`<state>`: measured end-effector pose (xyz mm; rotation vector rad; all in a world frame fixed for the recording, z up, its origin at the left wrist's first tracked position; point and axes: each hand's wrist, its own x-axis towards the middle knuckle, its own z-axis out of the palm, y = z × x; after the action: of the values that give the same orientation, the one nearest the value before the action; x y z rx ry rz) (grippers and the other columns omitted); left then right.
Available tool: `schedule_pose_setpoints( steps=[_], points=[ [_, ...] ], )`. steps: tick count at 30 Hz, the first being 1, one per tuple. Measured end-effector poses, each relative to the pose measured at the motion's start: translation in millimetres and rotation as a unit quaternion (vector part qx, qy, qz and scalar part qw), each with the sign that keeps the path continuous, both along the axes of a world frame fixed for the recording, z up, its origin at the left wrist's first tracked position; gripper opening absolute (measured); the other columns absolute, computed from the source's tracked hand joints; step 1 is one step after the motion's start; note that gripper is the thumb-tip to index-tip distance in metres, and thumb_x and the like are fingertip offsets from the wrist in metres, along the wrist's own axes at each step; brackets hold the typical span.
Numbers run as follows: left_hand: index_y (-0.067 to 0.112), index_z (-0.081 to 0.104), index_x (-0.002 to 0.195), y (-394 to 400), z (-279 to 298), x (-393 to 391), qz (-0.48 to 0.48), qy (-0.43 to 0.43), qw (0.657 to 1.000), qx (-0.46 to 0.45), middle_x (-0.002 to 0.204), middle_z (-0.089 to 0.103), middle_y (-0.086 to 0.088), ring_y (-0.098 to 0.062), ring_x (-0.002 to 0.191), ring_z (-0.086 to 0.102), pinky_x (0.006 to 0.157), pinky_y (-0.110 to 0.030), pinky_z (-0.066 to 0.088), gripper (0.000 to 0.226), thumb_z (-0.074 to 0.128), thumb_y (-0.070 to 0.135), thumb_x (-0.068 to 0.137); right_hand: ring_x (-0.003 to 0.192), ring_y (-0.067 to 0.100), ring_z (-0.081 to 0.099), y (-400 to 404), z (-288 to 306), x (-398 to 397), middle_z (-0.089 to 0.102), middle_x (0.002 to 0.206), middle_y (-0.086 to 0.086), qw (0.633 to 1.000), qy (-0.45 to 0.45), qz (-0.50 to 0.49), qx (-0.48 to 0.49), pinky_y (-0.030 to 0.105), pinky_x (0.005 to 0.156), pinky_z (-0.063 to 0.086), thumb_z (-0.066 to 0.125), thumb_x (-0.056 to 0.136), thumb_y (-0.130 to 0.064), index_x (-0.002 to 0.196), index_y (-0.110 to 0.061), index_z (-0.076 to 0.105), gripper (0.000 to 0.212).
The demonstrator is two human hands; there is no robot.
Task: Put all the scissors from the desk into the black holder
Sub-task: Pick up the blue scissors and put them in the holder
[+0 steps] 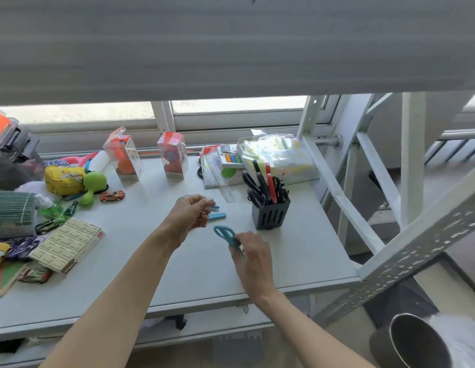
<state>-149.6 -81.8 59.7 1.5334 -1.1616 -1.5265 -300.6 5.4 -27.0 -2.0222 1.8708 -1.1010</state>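
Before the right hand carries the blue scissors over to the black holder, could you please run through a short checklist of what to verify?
1. Grip: right hand holds the blue scissors by the blade end, handles pointing up and away: ok.
2. Scissors clear of the desk: cannot tell.
3. Path to the black holder: bare desk in between: ok.
4. Room in the holder: black and red scissors already crowd it; free slot: cannot tell.
5. Left hand: over the blue items, away from the path: ok.
6. Whether those blue items are also scissors: cannot tell.
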Motion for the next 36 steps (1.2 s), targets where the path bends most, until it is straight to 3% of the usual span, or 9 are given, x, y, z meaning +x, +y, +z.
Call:
schedule_pose_setpoints(
  steps=[4, 8, 11, 14, 19, 23, 27, 31, 36],
  points=[
    [0.010, 0.059, 0.125, -1, -9, -38, -0.075, -0.054, 0.995, -0.041, 0.112, 0.064, -0.010, -0.016, 0.079, 0.063, 0.064, -0.022, 0.055, 0.031, 0.063, 0.019, 0.095, 0.064, 0.011, 0.047, 13, 10, -37, 0.055, 0.082, -0.003, 0.987, -0.132, -0.065, -0.062, 0.018, 0.060, 0.044, 0.061, 0.092, -0.015, 0.099, -0.010, 0.055, 0.011],
    [0.018, 0.047, 0.143, -2, -19, -74, -0.126, -0.074, 0.986, -0.078, 0.137, 0.051, -0.003, -0.024, 0.102, 0.066, 0.070, -0.026, 0.058, 0.063, 0.072, 0.008, 0.086, 0.068, 0.016, 0.056, 3, 42, -74, 0.058, 0.085, 0.005, 0.958, -0.211, -0.136, -0.138, 0.027, 0.064, 0.051, 0.058, 0.094, -0.014, 0.106, -0.011, 0.052, 0.013],
    [0.021, 0.055, 0.122, -2, -17, -94, -0.138, -0.098, 0.979, -0.118, 0.133, 0.054, -0.003, -0.025, 0.109, 0.063, 0.072, -0.028, 0.059, 0.047, 0.074, 0.005, 0.082, 0.074, 0.018, 0.060, -16, 71, -98, 0.062, 0.092, 0.008, 0.937, -0.237, -0.179, -0.185, 0.018, 0.072, 0.051, 0.059, 0.094, -0.015, 0.111, -0.008, 0.053, 0.019],
    [0.032, 0.054, 0.091, -3, -14, -103, -0.128, -0.102, 0.976, -0.144, 0.123, 0.061, -0.009, -0.021, 0.101, 0.061, 0.063, -0.023, 0.055, 0.036, 0.072, 0.003, 0.082, 0.074, 0.017, 0.062, -34, 93, -108, 0.063, 0.088, 0.001, 0.932, -0.250, -0.178, -0.192, 0.011, 0.071, 0.050, 0.060, 0.094, -0.017, 0.107, -0.004, 0.059, 0.019],
    [0.009, 0.061, 0.113, -9, -21, -103, -0.122, -0.116, 0.976, -0.137, 0.116, 0.068, -0.011, -0.018, 0.091, 0.062, 0.065, -0.024, 0.056, 0.032, 0.071, 0.005, 0.083, 0.075, 0.017, 0.067, -57, 91, -108, 0.069, 0.082, 0.003, 0.967, -0.196, -0.127, -0.106, 0.033, 0.074, 0.058, 0.057, 0.094, -0.025, 0.097, -0.009, 0.064, 0.017],
    [0.008, 0.062, 0.115, -9, -21, -104, -0.119, -0.112, 0.976, -0.141, 0.114, 0.068, -0.009, -0.018, 0.091, 0.062, 0.065, -0.025, 0.056, 0.033, 0.070, 0.005, 0.083, 0.070, 0.026, 0.063, -63, 79, -108, 0.067, 0.076, 0.009, 0.986, -0.095, -0.131, -0.040, 0.044, 0.071, 0.053, 0.061, 0.092, -0.024, 0.088, -0.005, 0.066, 0.020],
    [0.010, 0.064, 0.114, -11, -22, -104, -0.120, -0.117, 0.976, -0.141, 0.117, 0.067, -0.008, -0.025, 0.102, 0.065, 0.064, -0.025, 0.057, 0.031, 0.071, 0.007, 0.083, 0.081, 0.023, 0.055, -58, 77, -104, 0.057, 0.083, 0.006, 0.991, -0.100, -0.089, 0.010, 0.035, 0.076, 0.045, 0.048, 0.100, -0.029, 0.092, -0.003, 0.068, 0.033],
    [0.011, 0.064, 0.112, -10, -22, -104, -0.122, -0.115, 0.975, -0.144, 0.120, 0.065, -0.009, -0.026, 0.103, 0.064, 0.060, -0.021, 0.054, 0.030, 0.070, 0.006, 0.084, 0.087, 0.020, 0.051, -54, 75, -102, 0.056, 0.087, 0.011, 0.988, -0.135, -0.063, 0.034, 0.030, 0.078, 0.042, 0.038, 0.102, -0.036, 0.080, -0.009, 0.065, 0.045],
    [0.015, 0.057, 0.125, -15, -30, -97, -0.125, -0.130, 0.975, -0.133, 0.132, 0.057, -0.005, -0.027, 0.112, 0.062, 0.060, -0.021, 0.055, 0.045, 0.072, 0.008, 0.083, 0.093, 0.017, 0.055, -49, 69, -99, 0.058, 0.095, 0.001, 0.980, -0.179, -0.086, -0.004, 0.029, 0.085, 0.043, 0.036, 0.104, -0.034, 0.102, -0.013, 0.068, 0.039]
  ],
)
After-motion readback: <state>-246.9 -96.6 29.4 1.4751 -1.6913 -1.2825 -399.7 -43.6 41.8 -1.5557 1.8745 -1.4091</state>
